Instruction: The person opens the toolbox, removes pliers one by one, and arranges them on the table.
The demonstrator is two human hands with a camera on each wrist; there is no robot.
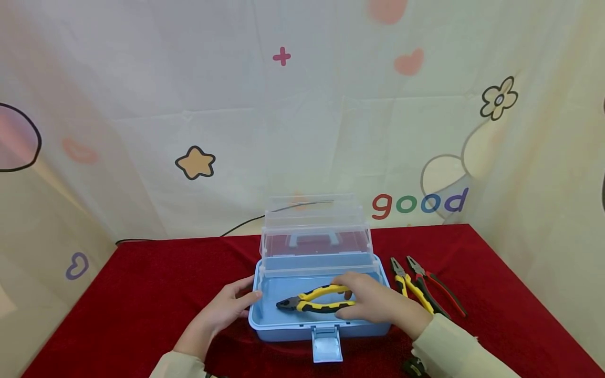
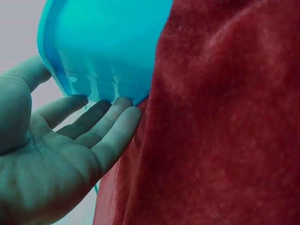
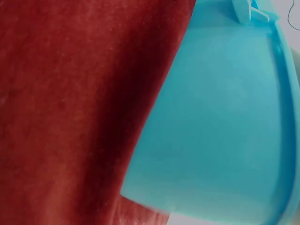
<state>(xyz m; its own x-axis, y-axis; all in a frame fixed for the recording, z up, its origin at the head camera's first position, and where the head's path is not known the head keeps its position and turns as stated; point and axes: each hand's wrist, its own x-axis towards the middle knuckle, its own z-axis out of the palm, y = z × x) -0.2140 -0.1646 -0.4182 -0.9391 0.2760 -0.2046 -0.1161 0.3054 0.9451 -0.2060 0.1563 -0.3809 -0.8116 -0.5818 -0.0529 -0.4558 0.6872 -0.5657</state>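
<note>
A light-blue toolbox [image 1: 274,334] stands with its clear lid [image 1: 316,242] raised at the back. My left hand [image 1: 228,307] holds its left side, thumb over the rim and fingertips against the outer wall; the left wrist view shows those fingers [image 2: 112,131] on the blue side. Inside the box, my right hand [image 1: 366,299] grips the handles of yellow-and-black combination pliers [image 1: 326,290], whose dark jaws point left, low over the box floor. The handle ends are hidden by the hand. In the right wrist view the box's front wall [image 3: 215,112] fills much of the frame, with the right hand unseen.
Right of the box lie yellow-handled pliers [image 1: 403,283] and red-and-black pliers [image 1: 441,289] on the red cloth [image 1: 165,283]. The front latch [image 1: 326,346] hangs down. A dark cable [image 1: 243,226] runs behind the box, before a printed curtain [image 1: 302,131].
</note>
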